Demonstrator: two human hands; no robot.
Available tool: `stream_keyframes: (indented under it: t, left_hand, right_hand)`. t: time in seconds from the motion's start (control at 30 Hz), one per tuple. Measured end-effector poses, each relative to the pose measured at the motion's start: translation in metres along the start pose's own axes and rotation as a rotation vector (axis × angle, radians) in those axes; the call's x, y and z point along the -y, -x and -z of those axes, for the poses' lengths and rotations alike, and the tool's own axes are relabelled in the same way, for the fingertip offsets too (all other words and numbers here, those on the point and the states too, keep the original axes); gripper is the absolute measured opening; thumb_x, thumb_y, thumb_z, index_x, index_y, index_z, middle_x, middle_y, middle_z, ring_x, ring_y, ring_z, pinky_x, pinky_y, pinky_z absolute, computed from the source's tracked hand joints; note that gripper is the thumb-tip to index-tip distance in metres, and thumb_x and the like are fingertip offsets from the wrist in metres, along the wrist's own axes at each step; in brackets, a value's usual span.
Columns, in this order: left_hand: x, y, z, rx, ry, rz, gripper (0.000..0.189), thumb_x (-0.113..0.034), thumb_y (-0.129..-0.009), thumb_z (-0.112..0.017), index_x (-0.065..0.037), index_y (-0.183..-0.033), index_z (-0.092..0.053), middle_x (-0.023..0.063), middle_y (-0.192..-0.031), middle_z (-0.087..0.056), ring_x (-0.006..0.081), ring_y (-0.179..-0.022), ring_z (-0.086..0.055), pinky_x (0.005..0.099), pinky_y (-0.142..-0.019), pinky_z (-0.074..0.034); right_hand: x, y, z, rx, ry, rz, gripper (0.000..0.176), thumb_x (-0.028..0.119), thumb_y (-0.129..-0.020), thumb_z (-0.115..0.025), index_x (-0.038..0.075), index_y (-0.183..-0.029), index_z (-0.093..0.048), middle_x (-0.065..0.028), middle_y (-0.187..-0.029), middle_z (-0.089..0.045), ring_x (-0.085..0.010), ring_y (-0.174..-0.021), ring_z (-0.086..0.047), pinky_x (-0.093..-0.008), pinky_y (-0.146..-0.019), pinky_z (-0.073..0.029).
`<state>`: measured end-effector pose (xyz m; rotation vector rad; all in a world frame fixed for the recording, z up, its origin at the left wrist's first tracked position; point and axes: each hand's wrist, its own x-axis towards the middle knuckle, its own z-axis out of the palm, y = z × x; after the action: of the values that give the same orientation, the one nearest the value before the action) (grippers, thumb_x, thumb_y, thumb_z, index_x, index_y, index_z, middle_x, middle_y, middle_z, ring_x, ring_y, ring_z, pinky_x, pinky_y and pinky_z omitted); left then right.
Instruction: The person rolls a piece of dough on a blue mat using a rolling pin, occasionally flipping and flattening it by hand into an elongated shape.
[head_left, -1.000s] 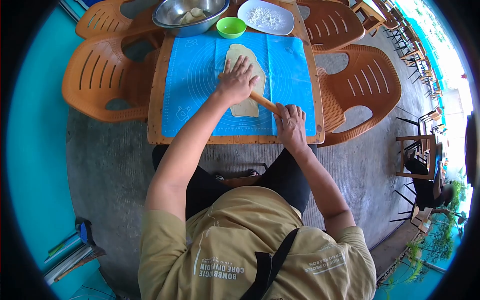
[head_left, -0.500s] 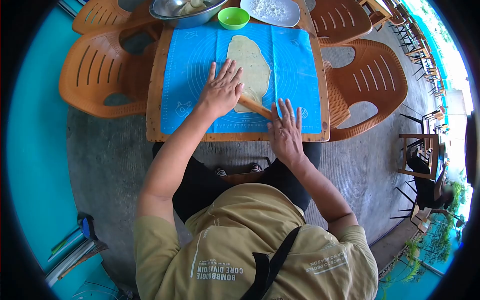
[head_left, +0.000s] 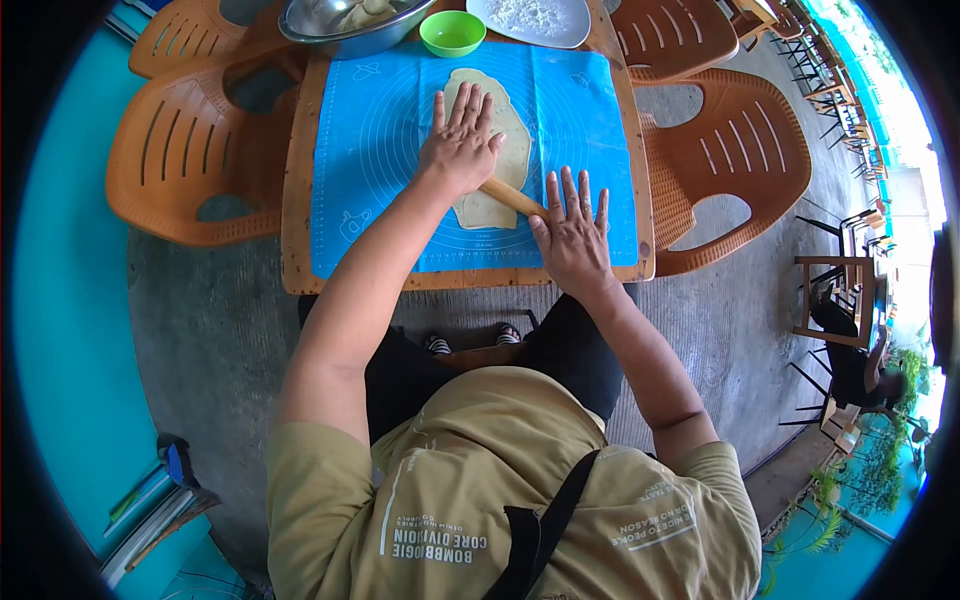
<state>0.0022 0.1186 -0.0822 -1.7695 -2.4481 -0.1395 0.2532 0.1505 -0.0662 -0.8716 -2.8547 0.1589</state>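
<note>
A wooden rolling pin [head_left: 514, 199] lies slantwise across a long, flattened sheet of dough [head_left: 512, 135]. On the pin's far-left end rests my left hand [head_left: 462, 148], palm down with fingers spread, covering that end and part of the dough. My right hand [head_left: 576, 238] presses flat at the near-right end, its fingers stretched out and pointing away from me. Neither hand wraps around the pin. Beneath the dough is a blue silicone mat [head_left: 590, 130] printed with circles and a ruler scale.
At the table's far side stand a metal bowl [head_left: 350, 44] with pale dough pieces, a green bowl [head_left: 453, 34] and a white plate [head_left: 570, 32] of flour. Orange chairs [head_left: 190, 150] flank the wooden table [head_left: 645, 235]. Another person [head_left: 845, 350] is off at the right.
Both hands and the rolling pin have moved forward over the dough, away from my body. My left hand has advanced farther. The view has shifted slightly.
</note>
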Motion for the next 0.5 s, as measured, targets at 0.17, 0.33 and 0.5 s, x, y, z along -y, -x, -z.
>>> stream_keyframes:
  t: [0.17, 0.33, 0.5]
  left_hand:
    - [-0.007, -0.014, -0.002, -0.012, -0.054, 0.025, 0.072, -0.048, -0.113, -0.031, -0.003, -0.169, -0.021, 0.0177, -0.177, -0.019, 0.0316, -0.166, -0.007, 0.0584, -0.132, 0.002]
    - [-0.011, -0.025, 0.000, -0.063, -0.068, 0.011, 0.073, -0.050, -0.113, -0.034, -0.003, -0.168, -0.025, 0.0185, -0.175, -0.023, 0.0320, -0.165, -0.011, 0.0581, -0.132, -0.001]
    - [0.004, -0.011, -0.003, -0.163, 0.121, -0.014, 0.065, -0.045, -0.113, -0.038, 0.000, -0.160, -0.042, 0.0211, -0.170, -0.034, 0.0355, -0.162, -0.022, 0.0589, -0.132, -0.011]
  right_hand:
    - [-0.011, -0.009, -0.004, -0.079, -0.003, 0.002, 0.070, 0.049, -0.113, -0.037, 0.002, -0.165, -0.035, -0.0268, -0.171, -0.028, -0.0475, -0.161, -0.018, -0.0670, -0.128, -0.006]
    - [-0.016, -0.019, -0.005, -0.113, 0.030, -0.082, 0.065, 0.046, -0.113, -0.039, 0.002, -0.161, -0.043, -0.0278, -0.170, -0.030, -0.0462, -0.161, -0.018, -0.0669, -0.128, -0.005]
    - [-0.008, -0.003, 0.016, -0.246, -0.045, 0.094, 0.049, 0.032, -0.107, -0.058, 0.006, -0.148, -0.058, -0.0212, -0.150, -0.051, -0.0387, -0.146, -0.042, -0.0623, -0.125, -0.020]
